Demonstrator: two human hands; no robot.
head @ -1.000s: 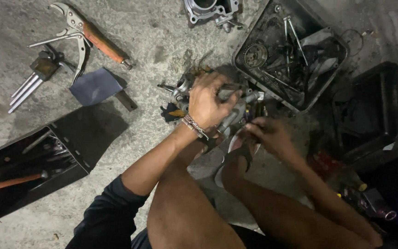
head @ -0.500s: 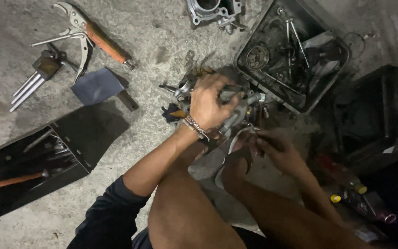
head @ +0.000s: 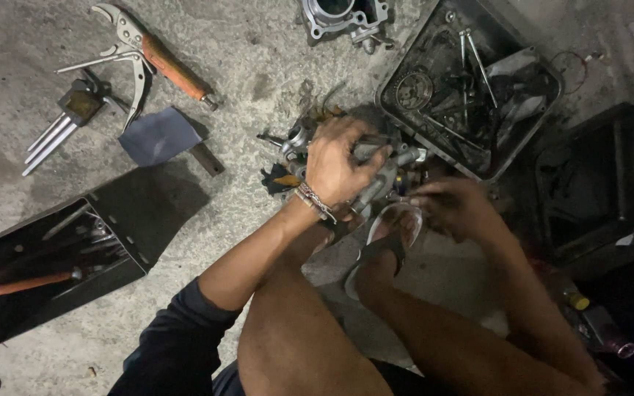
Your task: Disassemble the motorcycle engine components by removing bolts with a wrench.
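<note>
No packages, labels, signs or screens anywhere on the concrete floor (head: pixel 258 59)

The person is wearing a dark navy top, its sleeve (head: pixel 185 330) pushed up above the elbow so the forearm is showing bare. A thin metal chain bracelet (head: pixel 315 202) is sitting around the wrist of the left hand (head: pixel 337 165). The right hand (head: pixel 455 207) is showing no ring or band, though it is blurred. Both knees are showing bare, and one foot is wearing a sandal (head: pixel 389 238) with a pale sole and dark straps.
</note>
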